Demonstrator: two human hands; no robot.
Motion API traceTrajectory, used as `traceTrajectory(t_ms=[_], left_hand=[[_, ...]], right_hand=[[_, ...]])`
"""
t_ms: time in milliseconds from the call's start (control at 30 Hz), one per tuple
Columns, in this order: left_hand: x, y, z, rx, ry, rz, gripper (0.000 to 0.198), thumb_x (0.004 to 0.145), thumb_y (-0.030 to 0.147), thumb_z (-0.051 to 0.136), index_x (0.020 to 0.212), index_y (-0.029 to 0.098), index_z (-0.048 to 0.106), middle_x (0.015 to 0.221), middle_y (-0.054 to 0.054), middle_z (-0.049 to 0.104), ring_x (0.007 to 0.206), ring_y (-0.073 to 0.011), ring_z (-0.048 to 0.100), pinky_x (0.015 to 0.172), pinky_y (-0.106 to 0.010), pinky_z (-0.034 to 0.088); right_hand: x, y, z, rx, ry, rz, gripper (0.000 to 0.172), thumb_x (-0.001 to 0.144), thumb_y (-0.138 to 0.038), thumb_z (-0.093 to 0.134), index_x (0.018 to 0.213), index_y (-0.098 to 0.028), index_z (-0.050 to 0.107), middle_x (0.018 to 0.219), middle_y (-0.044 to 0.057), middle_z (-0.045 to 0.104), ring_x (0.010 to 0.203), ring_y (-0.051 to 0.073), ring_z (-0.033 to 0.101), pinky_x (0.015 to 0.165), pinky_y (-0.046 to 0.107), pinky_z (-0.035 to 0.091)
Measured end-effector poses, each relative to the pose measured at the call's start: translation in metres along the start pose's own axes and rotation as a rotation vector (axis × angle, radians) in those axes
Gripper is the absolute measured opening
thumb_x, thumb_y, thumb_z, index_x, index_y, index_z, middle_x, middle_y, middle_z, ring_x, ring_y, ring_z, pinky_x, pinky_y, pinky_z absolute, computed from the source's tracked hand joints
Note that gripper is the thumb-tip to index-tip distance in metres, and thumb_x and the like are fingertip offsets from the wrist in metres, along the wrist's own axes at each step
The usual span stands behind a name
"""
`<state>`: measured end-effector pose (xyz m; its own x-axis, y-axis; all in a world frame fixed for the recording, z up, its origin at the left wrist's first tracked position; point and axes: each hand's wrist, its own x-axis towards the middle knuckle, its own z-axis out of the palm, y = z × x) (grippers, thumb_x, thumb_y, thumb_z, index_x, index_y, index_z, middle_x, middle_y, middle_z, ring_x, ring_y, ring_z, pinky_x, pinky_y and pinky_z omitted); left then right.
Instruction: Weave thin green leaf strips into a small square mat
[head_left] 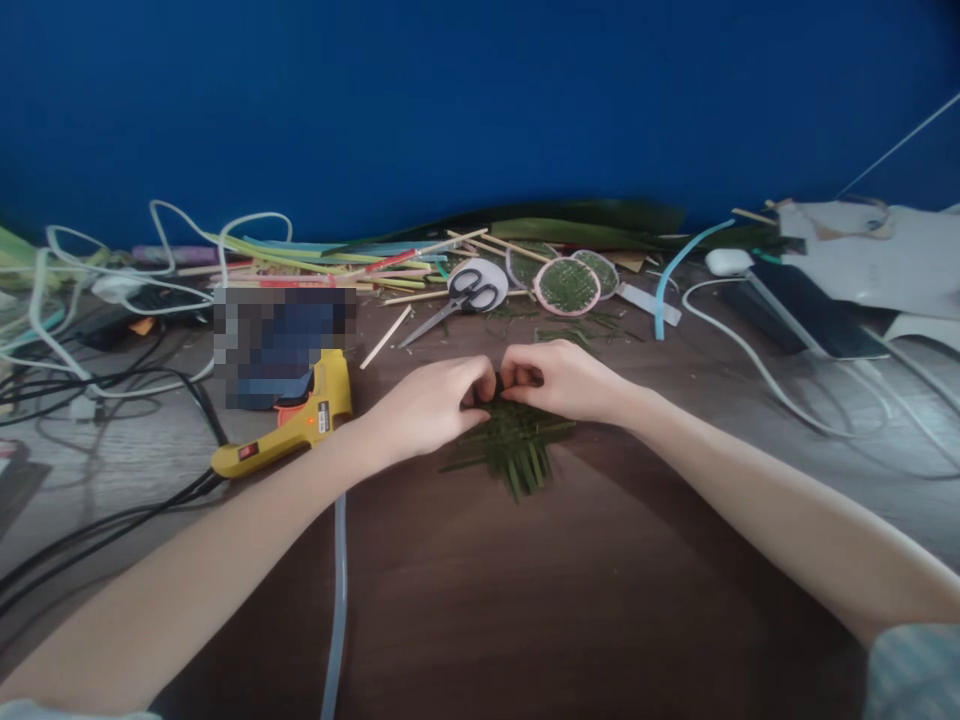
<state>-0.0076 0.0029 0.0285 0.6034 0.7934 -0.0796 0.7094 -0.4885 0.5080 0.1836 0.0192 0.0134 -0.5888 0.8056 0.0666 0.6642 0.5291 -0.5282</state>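
Observation:
A small woven mat of green leaf strips [523, 450] lies on the dark table in front of me, its loose strip ends sticking out at the sides and toward me. My left hand [435, 400] pinches its far edge, thumb and fingers curled together. Close beside it, my right hand [562, 382] is closed on the same far edge. Between the fingertips there is a small dark bit that I cannot make out clearly. Just beyond the hands lie black-handled scissors [474, 290] and a round woven green piece with a pink rim [568, 286].
Left of my hands sits a yellow hot glue gun [330, 400] with a long glue stick [339, 600] trailing toward me. Cables [112, 385] tangle at the left. Wooden sticks [386, 337] lie behind. At the right are a phone [821, 312] and a white earbud case [728, 262].

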Motion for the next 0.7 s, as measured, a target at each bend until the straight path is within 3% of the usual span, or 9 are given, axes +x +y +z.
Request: traceTrajectory(t_ms=[400,700], left_hand=[[0.0,-0.002,0.009,-0.167,0.052,-0.007,0.014,0.072,0.014,0.056,0.085,0.019,0.052,0.081,0.001,0.061,0.073,-0.0127,0.056,0.066,-0.024,0.041],[0.002,-0.002,0.011,-0.221,0.059,-0.041,0.011,0.073,0.018,0.056,0.083,0.02,0.052,0.075,0.002,0.061,0.07,-0.0122,0.058,0.063,-0.023,0.042]], right_hand=[[0.0,-0.001,0.0,0.022,-0.001,0.015,0.004,0.068,-0.017,0.058,0.071,-0.019,0.055,0.058,-0.005,0.052,0.054,0.008,0.044,0.055,0.021,0.029],[0.0,0.003,-0.001,0.392,0.083,-0.009,0.009,0.072,-0.02,0.057,0.077,-0.017,0.05,0.056,-0.005,0.052,0.052,0.008,0.046,0.054,0.023,0.035]])
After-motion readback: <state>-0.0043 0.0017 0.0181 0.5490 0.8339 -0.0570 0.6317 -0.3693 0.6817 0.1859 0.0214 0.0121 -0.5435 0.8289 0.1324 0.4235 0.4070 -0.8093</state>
